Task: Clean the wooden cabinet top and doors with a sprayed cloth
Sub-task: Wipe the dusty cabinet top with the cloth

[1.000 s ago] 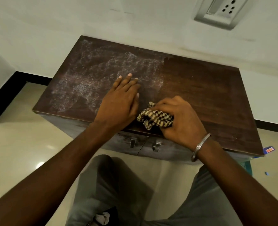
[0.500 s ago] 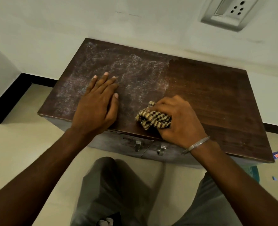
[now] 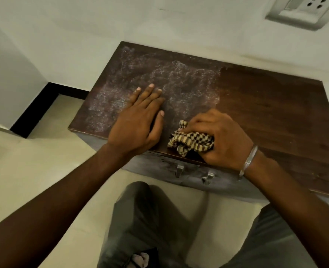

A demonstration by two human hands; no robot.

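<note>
A low dark wooden cabinet stands against the wall; its top (image 3: 275, 105) is clean dark wood on the right half and covered with whitish dust on the left half. My right hand (image 3: 223, 138) presses a bunched tan-and-black checked cloth (image 3: 190, 142) onto the top near the front edge, at the border of the dusty area. My left hand (image 3: 138, 120) lies flat, palm down, on the dusty part just left of the cloth, holding nothing. Two metal door handles (image 3: 192, 173) show below the front edge.
A white wall runs behind the cabinet, with a socket plate (image 3: 302, 10) at the upper right. A white block with a black skirting (image 3: 34, 111) stands at the left. Pale floor tiles lie in front, and my grey-trousered legs (image 3: 150, 219) are close to the doors.
My left hand slid left across the dusty top away from the cloth, then came back a little toward it. My right hand with the cloth stayed near the front edge.
</note>
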